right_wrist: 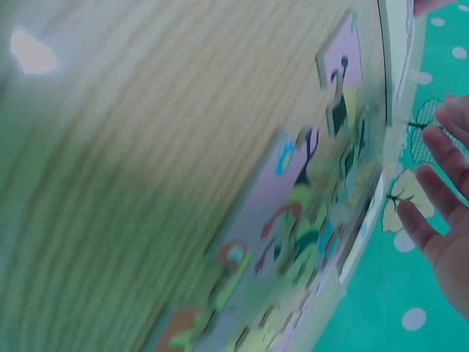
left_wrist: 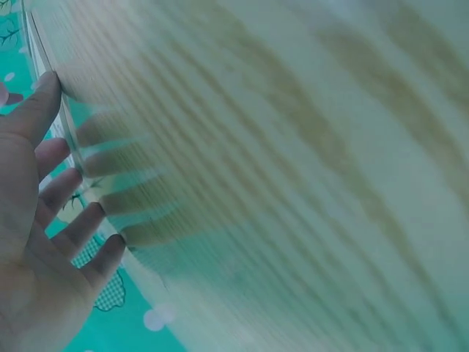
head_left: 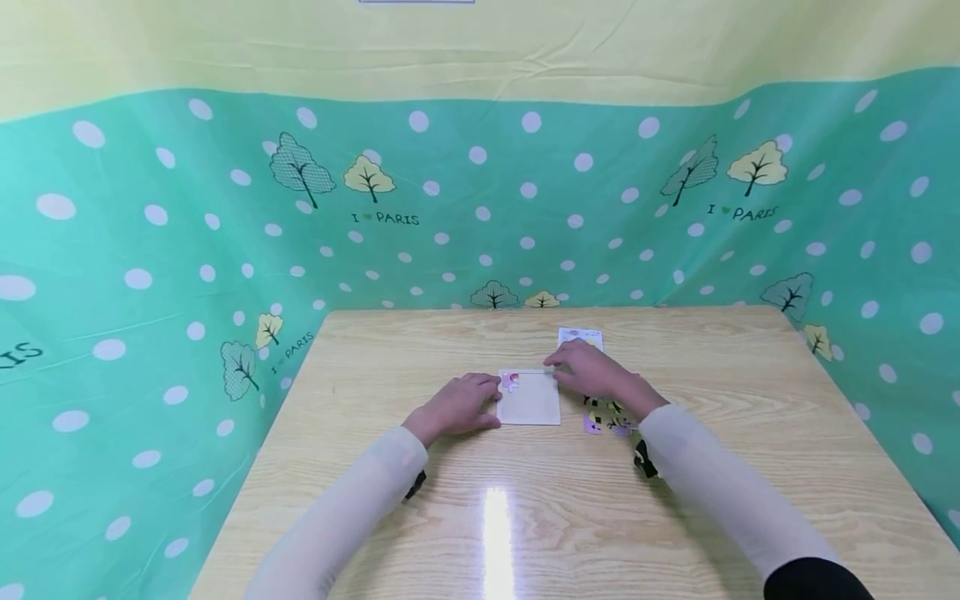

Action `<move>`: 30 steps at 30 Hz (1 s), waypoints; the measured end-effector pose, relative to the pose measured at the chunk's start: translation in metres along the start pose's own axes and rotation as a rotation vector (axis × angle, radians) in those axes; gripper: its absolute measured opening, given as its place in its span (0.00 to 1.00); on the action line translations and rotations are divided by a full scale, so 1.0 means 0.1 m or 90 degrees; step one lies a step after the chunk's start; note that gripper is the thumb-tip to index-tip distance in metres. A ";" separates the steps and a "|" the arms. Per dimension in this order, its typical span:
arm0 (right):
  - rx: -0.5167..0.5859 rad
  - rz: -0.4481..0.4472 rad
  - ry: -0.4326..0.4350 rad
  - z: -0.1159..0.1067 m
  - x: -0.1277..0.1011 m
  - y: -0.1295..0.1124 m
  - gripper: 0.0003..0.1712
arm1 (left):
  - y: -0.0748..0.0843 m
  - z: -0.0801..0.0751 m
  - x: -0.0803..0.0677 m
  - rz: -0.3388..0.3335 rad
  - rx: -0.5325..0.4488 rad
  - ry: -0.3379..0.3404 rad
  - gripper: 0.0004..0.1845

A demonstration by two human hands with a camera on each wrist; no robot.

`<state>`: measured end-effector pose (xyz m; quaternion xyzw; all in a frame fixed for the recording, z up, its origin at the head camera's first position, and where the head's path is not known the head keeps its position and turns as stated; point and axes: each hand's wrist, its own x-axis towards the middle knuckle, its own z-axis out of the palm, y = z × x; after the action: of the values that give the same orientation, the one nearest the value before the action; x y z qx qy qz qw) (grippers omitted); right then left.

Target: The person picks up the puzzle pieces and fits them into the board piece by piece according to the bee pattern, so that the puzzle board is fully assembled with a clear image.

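Observation:
A white square puzzle board (head_left: pixel 528 404) lies on the table with a small pink picture piece (head_left: pixel 510 381) in its far left corner. My left hand (head_left: pixel 461 404) rests along the board's left side, fingertips at the upper part of that edge and thumb at the near corner. In the left wrist view, the left fingers (left_wrist: pixel 77 231) are spread and nearly straight. My right hand (head_left: pixel 588 369) reaches over the far right corner, thumb and fingertips right at the edge. The right wrist view shows its fingers (right_wrist: pixel 440 191) extended.
Several loose jigsaw pieces (head_left: pixel 592 422) lie right of the board, partly under my right forearm; they show bigger in the right wrist view. A printed card (head_left: pixel 580 337) lies behind my right hand. A green dotted curtain (head_left: pixel 480 200) surrounds the wooden table (head_left: pixel 420 350).

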<state>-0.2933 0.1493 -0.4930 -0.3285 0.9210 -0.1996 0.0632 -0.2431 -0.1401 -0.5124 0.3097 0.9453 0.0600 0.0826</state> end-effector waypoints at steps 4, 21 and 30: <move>0.008 0.015 -0.009 -0.08 -0.09 0.07 0.18 | 0.01 0.00 0.02 0.002 0.004 -0.004 0.30; -0.025 0.046 0.001 -0.35 -0.40 0.42 0.18 | 0.03 -0.03 0.02 -0.008 0.010 -0.010 0.30; -0.051 0.059 -0.031 -0.32 -0.54 0.59 0.21 | 0.02 -0.04 0.01 0.003 0.018 -0.010 0.30</move>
<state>-0.2929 0.2355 -0.4889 -0.2928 0.9406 -0.1515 0.0812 -0.2432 -0.1378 -0.5086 0.3137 0.9446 0.0445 0.0858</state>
